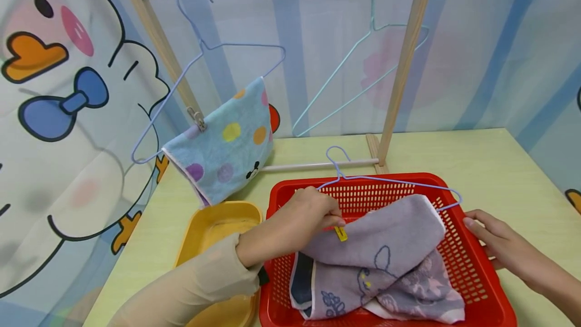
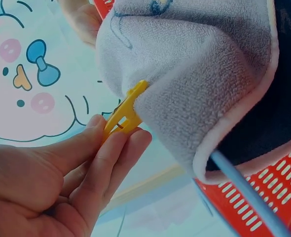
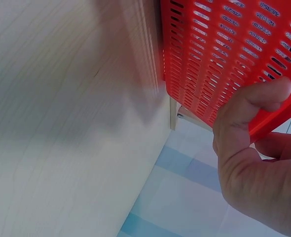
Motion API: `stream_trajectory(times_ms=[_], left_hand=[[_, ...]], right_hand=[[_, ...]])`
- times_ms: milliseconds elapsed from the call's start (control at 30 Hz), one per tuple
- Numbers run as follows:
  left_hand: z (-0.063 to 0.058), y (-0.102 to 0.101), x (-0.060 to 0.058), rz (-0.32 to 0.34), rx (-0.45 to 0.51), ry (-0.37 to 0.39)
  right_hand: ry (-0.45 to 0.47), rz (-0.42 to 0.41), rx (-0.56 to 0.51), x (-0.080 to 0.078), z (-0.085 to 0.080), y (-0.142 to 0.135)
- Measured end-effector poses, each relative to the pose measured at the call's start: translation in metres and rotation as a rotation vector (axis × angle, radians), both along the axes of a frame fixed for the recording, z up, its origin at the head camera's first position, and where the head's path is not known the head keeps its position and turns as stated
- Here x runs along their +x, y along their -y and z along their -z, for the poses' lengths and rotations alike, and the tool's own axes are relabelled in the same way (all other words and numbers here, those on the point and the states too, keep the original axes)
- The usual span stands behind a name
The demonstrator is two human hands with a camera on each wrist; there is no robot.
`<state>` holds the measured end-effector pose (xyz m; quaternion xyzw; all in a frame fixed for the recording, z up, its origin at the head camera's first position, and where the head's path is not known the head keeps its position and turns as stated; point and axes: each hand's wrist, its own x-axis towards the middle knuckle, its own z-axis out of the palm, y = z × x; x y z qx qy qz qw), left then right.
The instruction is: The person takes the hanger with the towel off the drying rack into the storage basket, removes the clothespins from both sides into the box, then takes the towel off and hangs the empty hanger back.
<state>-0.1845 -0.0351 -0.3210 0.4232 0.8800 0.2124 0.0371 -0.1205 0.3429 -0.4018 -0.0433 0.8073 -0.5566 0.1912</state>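
Note:
My left hand (image 1: pixel 310 216) pinches a yellow clothespin (image 2: pixel 123 111) between thumb and fingers. The pin's tip sits at the folded top edge of a grey-lilac towel (image 1: pixel 386 246). That towel is draped over the lower bar of a blue-purple hanger (image 1: pixel 390 179), whose hook points up toward the rack. In the left wrist view the hanger bar (image 2: pixel 249 190) comes out from under the towel's white hem. Towel and hanger lie in a red slotted basket (image 1: pixel 492 286). My right hand (image 1: pixel 504 241) holds the basket's right rim, with the thumb over it (image 3: pixel 269 94).
Behind the basket stands a wood-and-white rack (image 1: pixel 404 64). On it hang a purple hanger (image 1: pixel 190 59) with a blue dotted towel (image 1: pixel 227 145) and beige clothespin (image 1: pixel 196 118), and a bare mint hanger (image 1: pixel 333 77). A yellow tray (image 1: pixel 247 211) stands left of the basket.

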Motion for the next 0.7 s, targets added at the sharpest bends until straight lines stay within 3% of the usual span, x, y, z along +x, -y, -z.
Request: stream_trajectory(times_ms=[333,533,700], left_hand=[[-0.009,0.008,0.003,0.03,0.088,-0.066],[-0.015,0.013,0.003,0.023,0.097,-0.03],[-0.013,0.016,0.002,-0.01,0.116,0.018]], right_hand=[[-0.012,0.023,0.028,0.001,-0.001,0.003],[-0.006,0.029,0.037,0.001,-0.001,0.003],[-0.007,0.036,0.042,0.001,-0.001,0.005]])
